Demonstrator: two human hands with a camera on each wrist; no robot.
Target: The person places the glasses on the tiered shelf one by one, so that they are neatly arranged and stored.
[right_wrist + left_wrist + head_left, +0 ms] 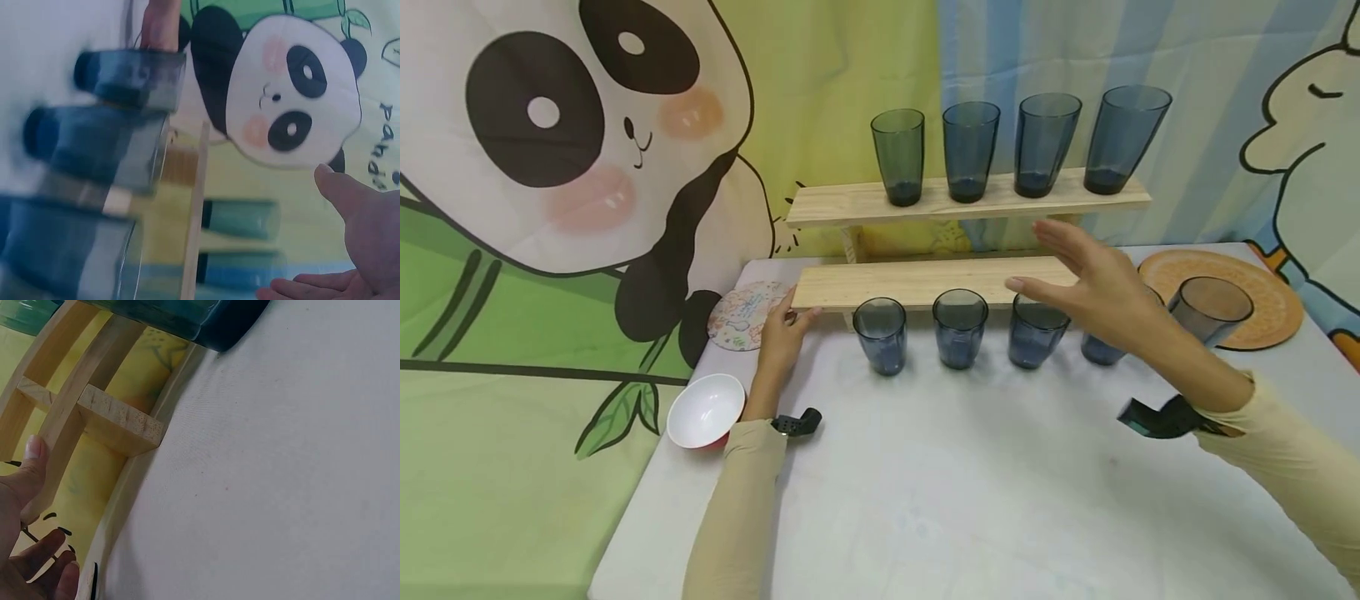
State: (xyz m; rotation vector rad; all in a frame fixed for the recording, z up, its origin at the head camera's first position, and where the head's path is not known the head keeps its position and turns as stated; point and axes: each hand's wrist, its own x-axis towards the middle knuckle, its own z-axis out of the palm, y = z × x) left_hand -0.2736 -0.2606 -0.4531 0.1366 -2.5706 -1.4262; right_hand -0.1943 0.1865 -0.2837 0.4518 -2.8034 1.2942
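Four tall tinted glasses (972, 154) stand in a row on the upper board (827, 206) of a wooden shelf, the rightmost close to that end, while bare wood shows between the left end and the first glass. Beneath it, the lower board (880, 283) is gripped at its left front corner by the left hand (781, 340), thumb against the wood. Well apart from it, the right hand (1101, 292) hangs in the air before the board's right part, thumb and fingers spread, holding nothing. Five more glasses (960, 329) line the front of the shelf, upright, with gaps between the three on the left; the right hand hides parts of the third and fourth, and whether any rim touches the board I cannot tell. A broad stretch of white cloth runs from this row toward the person, between the two forearms, giving room to move there. Left is tighter: a white bowl (706, 404) with a red outside sits near the worktop (925, 492) edge, close beside the left forearm, and a flowered mat (737, 317) lies just behind the left hand. At the right rear is an orange round mat (1273, 308), partly behind the fifth glass. One block leg (122, 422) of the shelf rests on the worktop. Close behind hangs a curtain (850, 83) printed with a panda, yellow ground and blue stripes.
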